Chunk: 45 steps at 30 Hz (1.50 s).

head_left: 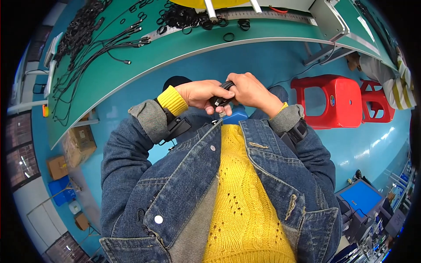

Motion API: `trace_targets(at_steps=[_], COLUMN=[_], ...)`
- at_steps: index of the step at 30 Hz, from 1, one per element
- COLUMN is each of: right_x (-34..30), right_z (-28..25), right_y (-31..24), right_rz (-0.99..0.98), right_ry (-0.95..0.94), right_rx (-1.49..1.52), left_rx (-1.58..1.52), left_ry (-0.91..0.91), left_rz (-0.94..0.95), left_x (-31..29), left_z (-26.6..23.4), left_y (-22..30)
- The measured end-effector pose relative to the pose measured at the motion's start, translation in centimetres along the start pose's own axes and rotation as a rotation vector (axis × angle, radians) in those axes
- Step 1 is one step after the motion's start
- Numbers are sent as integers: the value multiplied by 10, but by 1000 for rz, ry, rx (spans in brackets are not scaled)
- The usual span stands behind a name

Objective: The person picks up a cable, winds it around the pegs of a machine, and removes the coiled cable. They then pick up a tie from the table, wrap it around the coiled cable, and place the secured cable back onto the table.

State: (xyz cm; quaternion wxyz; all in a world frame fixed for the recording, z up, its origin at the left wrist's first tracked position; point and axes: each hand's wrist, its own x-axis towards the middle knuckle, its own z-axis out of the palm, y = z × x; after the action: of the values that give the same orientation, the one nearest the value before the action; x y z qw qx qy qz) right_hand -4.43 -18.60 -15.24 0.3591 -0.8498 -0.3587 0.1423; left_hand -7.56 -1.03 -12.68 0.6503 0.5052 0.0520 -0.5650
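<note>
A coiled black cable [224,93] is held between my two hands, in front of my chest and short of the table's near edge. My left hand [200,94] grips the coil from the left, with its thumb along the bundle. From the right, my right hand [251,90] closes its fingers on the upper side of the same coil. A light metallic cable end shows at the lower part of the bundle. The right fingertips are partly hidden behind the hand.
Loose black cables [109,44] lie on the green table [175,52] at the left. A pile of small black rings [180,16] sits beside a metal ruler [280,16]. Red stools [333,103] stand at the right. Cardboard boxes [79,142] are on the floor left; another person's striped sleeve [397,87] shows far right.
</note>
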Motion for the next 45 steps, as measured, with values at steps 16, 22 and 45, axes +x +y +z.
trace_targets(at_steps=[16, 22, 45], right_x=[-9, -11, 20], right_z=[32, 36, -26], right_y=[0, -2, -31], right_rz=[31, -55, 282], right_ry=[348, 289, -191], right_rx=[257, 96, 1335], left_rx=[343, 285, 8], left_ry=[175, 55, 620], left_rz=[132, 61, 852], left_x=[6, -2, -26], left_z=[-9, -2, 12], left_y=[-1, -6, -7])
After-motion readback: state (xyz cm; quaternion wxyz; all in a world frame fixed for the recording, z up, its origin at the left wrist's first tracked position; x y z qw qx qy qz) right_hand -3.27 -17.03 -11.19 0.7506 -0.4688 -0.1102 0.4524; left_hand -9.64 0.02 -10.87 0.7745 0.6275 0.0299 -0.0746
